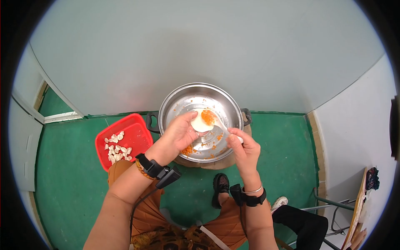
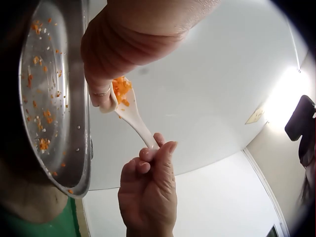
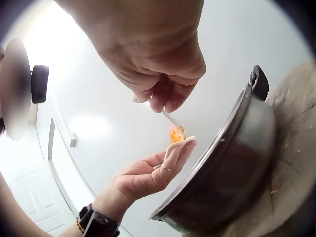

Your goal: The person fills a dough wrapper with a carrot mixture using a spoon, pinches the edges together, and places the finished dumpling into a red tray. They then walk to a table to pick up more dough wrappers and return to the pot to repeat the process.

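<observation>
My left hand [image 1: 182, 130] holds a round white dumpling wrapper [image 1: 199, 123] over the pot, thumb at its edge and fingers beneath it. Orange chopped filling [image 1: 207, 117] lies at the wrapper's right side, against the bowl of a white spoon [image 2: 134, 118]. The spoon's handle is pinched between the thumb and fingers of my right hand [image 1: 245, 146], just right of the wrapper. Below both hands is a wide steel pot [image 1: 177, 98] with orange bits scattered over its inside. More filling [image 1: 187, 151] is heaped at its near left, partly hidden by my left hand.
A red plastic basin [image 1: 141, 133] with several folded white dumplings [image 1: 118, 152] stands left of the pot. The pot rests on a round wooden support [image 3: 291, 143]. A grey wall [image 1: 200, 46] rises close behind. Another person's leg [image 1: 300, 223] shows at the lower right.
</observation>
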The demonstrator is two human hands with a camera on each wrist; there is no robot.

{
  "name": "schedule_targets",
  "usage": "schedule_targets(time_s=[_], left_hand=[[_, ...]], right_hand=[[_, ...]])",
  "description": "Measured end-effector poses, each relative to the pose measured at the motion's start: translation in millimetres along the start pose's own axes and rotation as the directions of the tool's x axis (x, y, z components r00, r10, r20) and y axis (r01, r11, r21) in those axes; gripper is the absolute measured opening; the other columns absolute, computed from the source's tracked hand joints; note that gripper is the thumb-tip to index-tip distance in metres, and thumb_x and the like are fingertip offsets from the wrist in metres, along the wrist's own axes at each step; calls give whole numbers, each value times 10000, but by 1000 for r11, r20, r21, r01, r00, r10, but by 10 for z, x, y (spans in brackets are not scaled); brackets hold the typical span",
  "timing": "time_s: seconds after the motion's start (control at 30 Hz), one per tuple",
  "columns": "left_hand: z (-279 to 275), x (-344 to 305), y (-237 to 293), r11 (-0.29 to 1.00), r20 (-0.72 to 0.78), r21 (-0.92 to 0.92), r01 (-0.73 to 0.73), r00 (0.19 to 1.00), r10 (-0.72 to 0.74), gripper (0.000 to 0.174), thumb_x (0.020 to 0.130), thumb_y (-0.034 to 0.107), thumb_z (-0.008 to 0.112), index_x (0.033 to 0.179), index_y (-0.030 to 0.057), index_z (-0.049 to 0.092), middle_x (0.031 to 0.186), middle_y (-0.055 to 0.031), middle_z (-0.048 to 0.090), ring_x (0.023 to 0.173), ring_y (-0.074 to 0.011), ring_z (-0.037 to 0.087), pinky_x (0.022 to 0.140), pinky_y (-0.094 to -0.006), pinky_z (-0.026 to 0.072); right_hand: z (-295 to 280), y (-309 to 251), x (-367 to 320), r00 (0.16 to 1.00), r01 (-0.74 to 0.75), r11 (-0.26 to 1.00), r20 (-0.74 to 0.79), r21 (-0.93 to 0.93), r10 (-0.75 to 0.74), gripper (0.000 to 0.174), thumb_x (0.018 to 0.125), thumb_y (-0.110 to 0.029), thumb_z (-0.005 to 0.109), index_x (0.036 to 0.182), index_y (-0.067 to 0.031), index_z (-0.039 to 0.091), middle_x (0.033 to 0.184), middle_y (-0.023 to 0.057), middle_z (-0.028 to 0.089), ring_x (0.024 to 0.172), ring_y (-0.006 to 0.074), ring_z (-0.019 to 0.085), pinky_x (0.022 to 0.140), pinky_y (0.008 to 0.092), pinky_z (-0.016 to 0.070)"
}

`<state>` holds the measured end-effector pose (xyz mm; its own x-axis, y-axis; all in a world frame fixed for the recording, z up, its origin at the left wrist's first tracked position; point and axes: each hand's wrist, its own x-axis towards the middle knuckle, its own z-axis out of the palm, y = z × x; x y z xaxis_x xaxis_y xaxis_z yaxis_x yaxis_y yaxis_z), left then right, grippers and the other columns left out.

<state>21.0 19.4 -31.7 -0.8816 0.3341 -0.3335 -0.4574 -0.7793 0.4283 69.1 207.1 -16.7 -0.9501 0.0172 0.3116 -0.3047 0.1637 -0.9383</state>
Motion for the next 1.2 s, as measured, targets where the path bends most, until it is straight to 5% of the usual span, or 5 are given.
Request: schedule_targets(time_s=[0.13, 0.33, 0.53, 0.83, 1.2], left_hand=[[3, 25, -18, 1000, -9, -18, -15, 1000, 15, 279, 924, 128, 394, 1157, -22, 432, 1169, -172, 522, 1077, -280, 535, 873, -446, 481], [47, 26, -20, 999, -42, 5, -37, 998, 37, 281, 919, 118, 389, 1147, -39, 435, 1165, -170, 520, 1073, -274, 535, 905, -430, 466], [52, 16, -18, 1000, -28, -13, -26, 999, 26, 286, 917, 111, 388, 1153, -44, 430, 1169, -174, 517, 1080, -280, 531, 910, -437, 461], [31, 22, -16, 999, -48, -38, -21, 999, 19, 281, 926, 135, 392, 1154, -22, 441, 1170, -175, 531, 1076, -277, 543, 887, -442, 469], [-35, 78, -78, 999, -41, -39, -1, 999, 0, 302, 933, 153, 358, 1171, -19, 430, 1176, -167, 529, 1074, -278, 541, 887, -442, 462]], right_hand=[[-8, -115, 3, 960, 277, 909, 118, -311, -253, 159, 776, -56, 664, 928, -10, 654, 795, 104, 636, 673, 164, 602, 611, 253, 473], [-13, -95, 7, 897, 441, 825, 192, -352, -398, 201, 734, -22, 680, 933, -20, 653, 785, 103, 634, 680, 217, 602, 602, 294, 482], [6, -100, 11, 886, 463, 808, 185, -364, -424, 195, 732, -9, 677, 925, -15, 651, 782, 101, 635, 677, 214, 600, 598, 292, 480], [-38, -95, -11, 950, 288, 900, -15, -328, -310, 144, 790, -65, 654, 917, 3, 645, 774, 112, 640, 663, 167, 603, 593, 263, 470], [112, -141, -22, 911, 396, 838, 46, -375, -410, 118, 795, -63, 647, 900, -9, 647, 706, 98, 606, 603, 180, 576, 545, 269, 450]])
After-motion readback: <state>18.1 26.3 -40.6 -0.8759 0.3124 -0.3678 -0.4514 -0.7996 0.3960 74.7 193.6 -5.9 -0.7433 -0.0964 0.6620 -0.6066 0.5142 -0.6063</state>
